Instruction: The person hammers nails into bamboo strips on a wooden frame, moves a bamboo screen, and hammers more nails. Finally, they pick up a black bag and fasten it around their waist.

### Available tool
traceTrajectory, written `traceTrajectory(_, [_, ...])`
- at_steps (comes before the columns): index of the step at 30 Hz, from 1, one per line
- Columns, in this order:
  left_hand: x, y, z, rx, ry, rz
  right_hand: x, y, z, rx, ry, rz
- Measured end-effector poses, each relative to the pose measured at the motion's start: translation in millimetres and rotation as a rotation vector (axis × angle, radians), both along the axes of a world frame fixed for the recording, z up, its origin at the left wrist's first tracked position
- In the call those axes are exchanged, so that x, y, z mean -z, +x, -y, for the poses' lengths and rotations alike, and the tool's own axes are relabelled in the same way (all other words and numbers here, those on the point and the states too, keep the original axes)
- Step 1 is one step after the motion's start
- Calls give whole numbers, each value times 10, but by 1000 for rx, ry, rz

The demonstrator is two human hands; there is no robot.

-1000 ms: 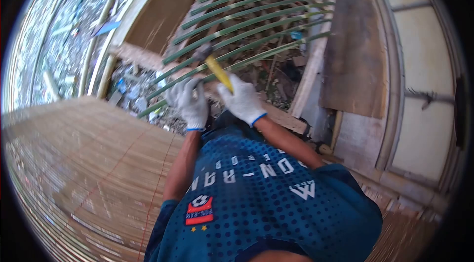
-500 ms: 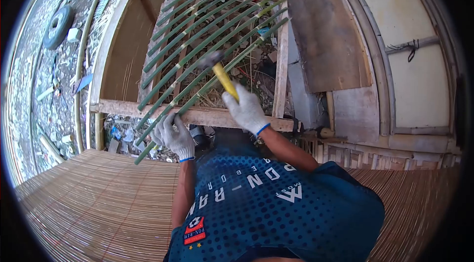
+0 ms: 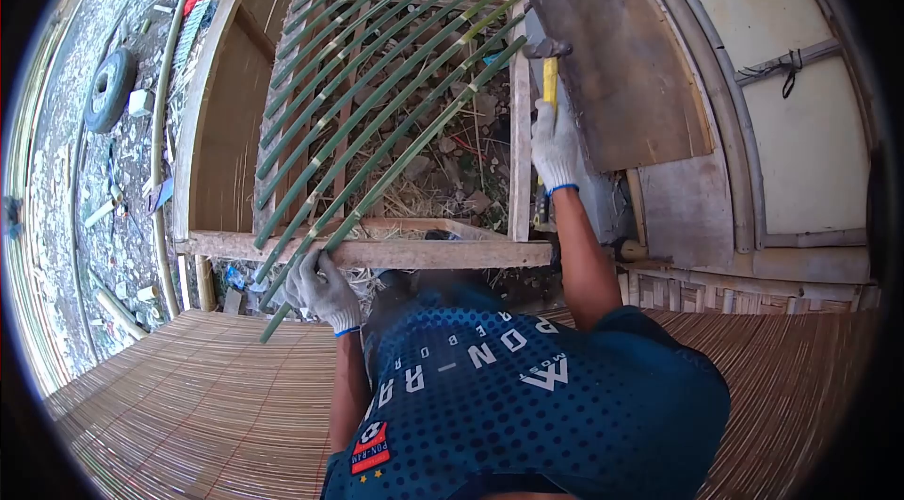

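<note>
My right hand, in a white glove with a blue cuff, grips the yellow handle of a hammer. The hammer's dark head is beside the right rail of the wooden frame, near the far end of the nearest green bamboo strip. My gloved left hand is at the front rail, its fingers curled at the near end of that strip. Several green strips lie slanted across the frame, roughly parallel, with gaps between them. The underside of the left fingers is hidden.
A brown board and a pale panel stand on the right. Slatted bamboo matting spreads in front. Outside at left lie a tyre, a bamboo pole and scattered litter. Debris and straw show beneath the frame.
My right hand has moved the hammer right and away, from over the strips to the right rail. The left hand remains at the strip's near end. The view has shifted slightly.
</note>
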State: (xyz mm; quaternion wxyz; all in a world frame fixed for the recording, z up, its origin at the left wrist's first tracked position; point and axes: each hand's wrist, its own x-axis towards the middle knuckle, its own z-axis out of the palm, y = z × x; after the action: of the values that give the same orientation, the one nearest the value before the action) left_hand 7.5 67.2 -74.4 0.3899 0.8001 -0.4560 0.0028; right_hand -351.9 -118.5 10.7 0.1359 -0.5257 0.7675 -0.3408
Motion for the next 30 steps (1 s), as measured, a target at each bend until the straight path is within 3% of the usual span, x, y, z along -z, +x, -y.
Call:
traceTrajectory(6, [0,5,4,12,47,1,-11,-325,611,46,-31,-126])
traceTrajectory(10, [-53,22,12,45,60,-12,297,-609,929,-30,81,-184])
traceTrajectory(13, [-35,40,32,63,42,-11,329,-546,865,10,-98,-212])
traceTrajectory(17, [-110,-2,25,54,51,-16,138,-581,946,-54,74,-224])
traceTrajectory(21, [-113,-17,45,58,14,-16,-104,-473,851,-19,-50,-169])
traceTrajectory(24, [-62,21,-22,61,46,-7,155,-708,996,-94,30,-263])
traceTrajectory(26, [-61,25,55,62,26,4,-33,-686,1044,-79,87,-267])
traceTrajectory(29, [-69,-13,59,51,12,14,-212,-486,893,12,-158,-142])
traceTrajectory(30, [-89,-27,53,51,18,9,-193,-435,874,42,-126,-130])
